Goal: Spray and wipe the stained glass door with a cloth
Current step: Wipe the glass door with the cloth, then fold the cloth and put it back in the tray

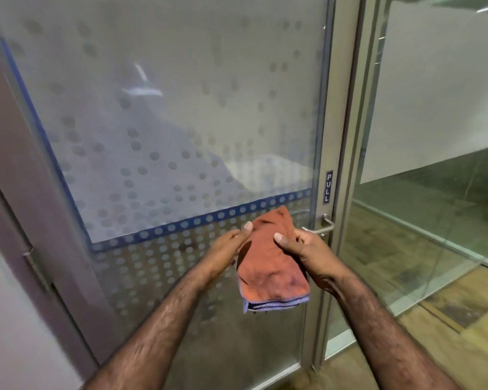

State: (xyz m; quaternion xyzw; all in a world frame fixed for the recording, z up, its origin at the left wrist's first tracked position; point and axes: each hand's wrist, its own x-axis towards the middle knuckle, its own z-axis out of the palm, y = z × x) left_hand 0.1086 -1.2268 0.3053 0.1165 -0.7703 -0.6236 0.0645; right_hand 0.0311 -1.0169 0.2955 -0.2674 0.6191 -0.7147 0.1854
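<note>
A frosted glass door (pixel 166 122) with a dotted pattern and a blue dotted band fills the view ahead. In front of its lower part I hold a folded orange cloth (pixel 268 266) with a purple edge. My left hand (pixel 228 249) pinches the cloth's left upper side. My right hand (pixel 302 249) grips its right side, thumb on top. The cloth hangs a little off the glass, just left of the metal door handle (pixel 326 225). No spray bottle is in view.
A metal door frame (pixel 340 108) with a "PULL" label (pixel 328 187) runs down the right of the door. Beyond it stands a fixed glass partition (pixel 434 108) over a wooden floor (pixel 448 319). A hinge (pixel 37 266) sits on the left frame.
</note>
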